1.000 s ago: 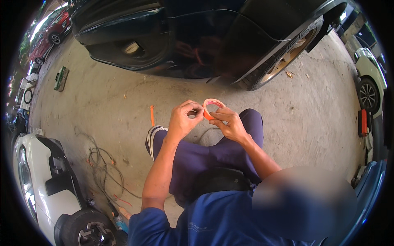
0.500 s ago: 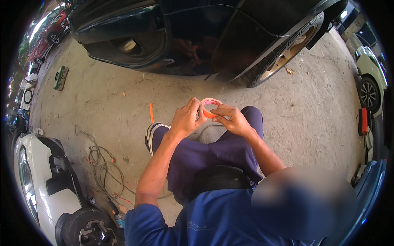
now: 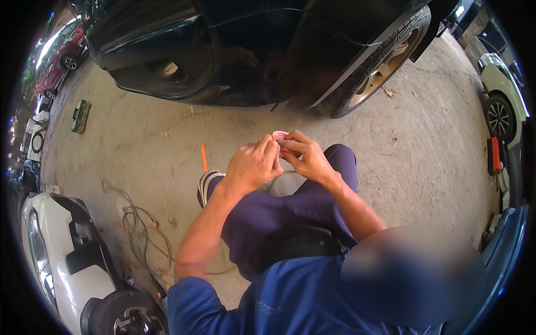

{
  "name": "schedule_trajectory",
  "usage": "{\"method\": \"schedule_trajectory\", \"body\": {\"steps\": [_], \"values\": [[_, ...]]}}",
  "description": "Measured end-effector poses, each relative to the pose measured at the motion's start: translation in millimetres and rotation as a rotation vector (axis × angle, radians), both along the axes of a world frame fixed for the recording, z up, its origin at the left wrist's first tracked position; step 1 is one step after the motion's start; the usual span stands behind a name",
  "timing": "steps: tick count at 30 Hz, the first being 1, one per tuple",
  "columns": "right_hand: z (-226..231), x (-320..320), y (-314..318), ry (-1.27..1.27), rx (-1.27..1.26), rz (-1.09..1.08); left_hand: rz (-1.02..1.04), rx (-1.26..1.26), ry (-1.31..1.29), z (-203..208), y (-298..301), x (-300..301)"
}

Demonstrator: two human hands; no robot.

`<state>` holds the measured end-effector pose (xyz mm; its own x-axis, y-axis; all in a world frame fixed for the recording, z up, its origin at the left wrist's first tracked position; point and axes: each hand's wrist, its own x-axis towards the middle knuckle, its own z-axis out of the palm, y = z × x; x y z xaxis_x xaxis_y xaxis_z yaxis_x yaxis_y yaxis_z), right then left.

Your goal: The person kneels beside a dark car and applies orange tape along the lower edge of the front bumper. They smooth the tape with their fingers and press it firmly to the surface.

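Note:
Between my two hands is a roll of orange tape (image 3: pixel 280 135), its pink inner ring showing above the fingers and most of the rest covered. My right hand (image 3: pixel 306 158) is closed round the roll, thumb and fingers gripping its right side. My left hand (image 3: pixel 252 165) presses against the other side with bent, closed fingers; its fingertips are partly hidden. Both hands are held over my knees, in front of a dark car's bumper (image 3: pixel 245 78). A narrow orange strip (image 3: pixel 204 158) shows just beyond my left knee.
The dark car's front wheel (image 3: pixel 385 70) stands ahead on the right. Tangled cable (image 3: pixel 139 229) lies on the concrete at left, near a white bumper part (image 3: pixel 72 251) and a loose tire (image 3: pixel 125 315). A green case (image 3: pixel 81 116) sits farther off. A pale car (image 3: pixel 501 106) is at far right.
The tape roll has tilted and drawn in between my hands, so less of its ring shows. My hands have come closer together, and the view has shifted slightly.

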<state>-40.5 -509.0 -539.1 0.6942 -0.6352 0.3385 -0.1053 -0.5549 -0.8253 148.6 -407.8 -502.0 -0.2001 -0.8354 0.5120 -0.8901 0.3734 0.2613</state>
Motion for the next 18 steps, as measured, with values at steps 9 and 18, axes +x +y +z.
{"method": "schedule_trajectory", "body": {"steps": [9,18], "values": [[67,17,3,-0.262,0.368,-0.105,0.035,-0.187,0.743,31,7,2],[159,18,-32,-0.242,0.181,-0.18,0.006,-0.179,1.017,15,-7,-21]]}}
